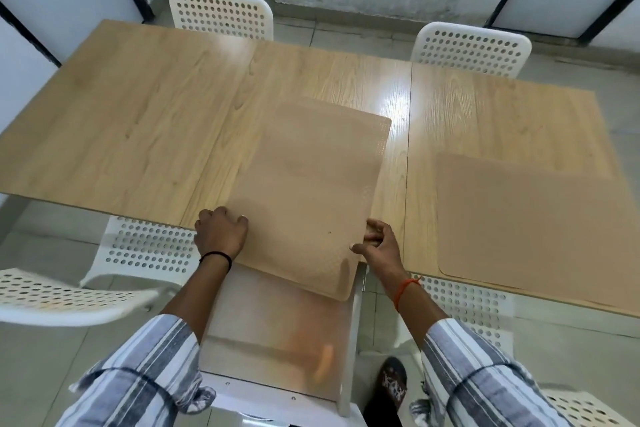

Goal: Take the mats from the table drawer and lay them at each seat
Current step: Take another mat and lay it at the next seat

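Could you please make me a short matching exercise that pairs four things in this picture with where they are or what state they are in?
Things:
1. Mat in the hands
2. Second mat
3. Table drawer
4. Left hand

States or places:
A. Pulled open below the near table edge
B. Lying flat on the right part of the table, untouched
C. Gripping the held mat's left edge
D. Tilted, its near end sticking out over the drawer

Pairs: 1-D, 2-B, 3-A, 4-C. The right hand pinches the held mat's right edge.
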